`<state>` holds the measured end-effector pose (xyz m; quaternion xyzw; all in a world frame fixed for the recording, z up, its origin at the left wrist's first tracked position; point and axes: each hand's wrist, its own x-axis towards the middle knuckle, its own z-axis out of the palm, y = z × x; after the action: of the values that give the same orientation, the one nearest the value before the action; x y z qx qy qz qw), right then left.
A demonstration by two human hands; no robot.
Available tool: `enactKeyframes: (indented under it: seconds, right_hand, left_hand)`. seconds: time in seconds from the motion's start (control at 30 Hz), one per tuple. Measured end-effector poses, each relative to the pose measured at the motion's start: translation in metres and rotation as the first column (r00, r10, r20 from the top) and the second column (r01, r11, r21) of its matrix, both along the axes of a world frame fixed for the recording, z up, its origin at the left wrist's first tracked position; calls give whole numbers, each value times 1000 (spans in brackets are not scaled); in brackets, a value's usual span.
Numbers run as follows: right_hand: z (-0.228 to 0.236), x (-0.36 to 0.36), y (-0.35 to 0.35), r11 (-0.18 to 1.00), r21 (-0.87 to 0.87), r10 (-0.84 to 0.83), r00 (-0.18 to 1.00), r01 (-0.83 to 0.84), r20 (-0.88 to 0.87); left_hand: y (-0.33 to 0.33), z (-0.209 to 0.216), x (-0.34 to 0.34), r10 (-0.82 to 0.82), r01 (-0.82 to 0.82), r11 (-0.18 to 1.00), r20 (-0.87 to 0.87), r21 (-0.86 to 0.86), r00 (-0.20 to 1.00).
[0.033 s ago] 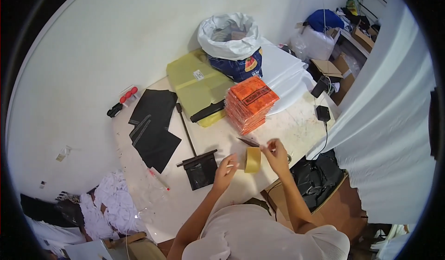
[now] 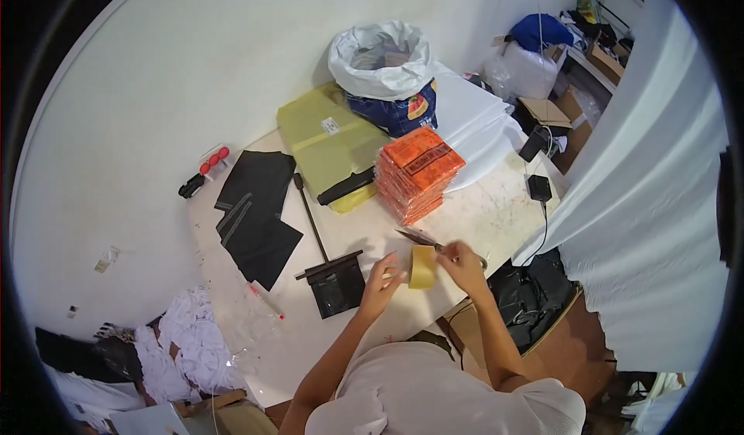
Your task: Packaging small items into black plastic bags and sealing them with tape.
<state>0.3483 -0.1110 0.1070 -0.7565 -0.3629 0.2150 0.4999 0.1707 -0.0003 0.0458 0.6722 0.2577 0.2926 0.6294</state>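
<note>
A yellowish roll of packing tape (image 2: 423,267) stands on the table between my two hands. My left hand (image 2: 380,281) hovers just left of it, fingers bent and apart, with nothing seen in them. On the other side, my right hand (image 2: 463,267) has its fingers curled together close to the roll's right edge; whatever they pinch is too small or hidden to make out. Behind the roll lie scissors (image 2: 414,237), blades pointing left, their handles partly covered by my right hand. Left of my left hand rests a black flat pouch (image 2: 339,288) with a long dark rod attached.
A stack of orange plastic-wrapped packets (image 2: 419,173) stands beyond the tape. Behind it are a white-and-blue sack (image 2: 384,70) and a yellow plastic bag (image 2: 325,136). Black fabric pieces (image 2: 260,218) lie left, near a red-tipped pen (image 2: 267,302). A black adapter (image 2: 539,188) sits right.
My right hand has shifted slightly down, toward the roll's right edge, and its fingers have curled in. My left hand has moved a little up and right, closer to the tape.
</note>
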Motion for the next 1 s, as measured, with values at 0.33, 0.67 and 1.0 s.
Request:
enactKeyframes:
  seconds: [0.33,0.67,1.0]
  right_hand:
    - [-19,-61,-15,966,229,195,923,-122,-332]
    - [81,-94,-3,806,510,390,918,-300,-77]
    - [111,-96,3,717,615,488,866,-328,-107]
  left_hand:
    - [1,66,8,-296,298,954,-65,25,953]
    - [-4,197,-39,-104,63,955,128,290,986]
    - [-16,216,-68,-205,75,812,163,579,965]
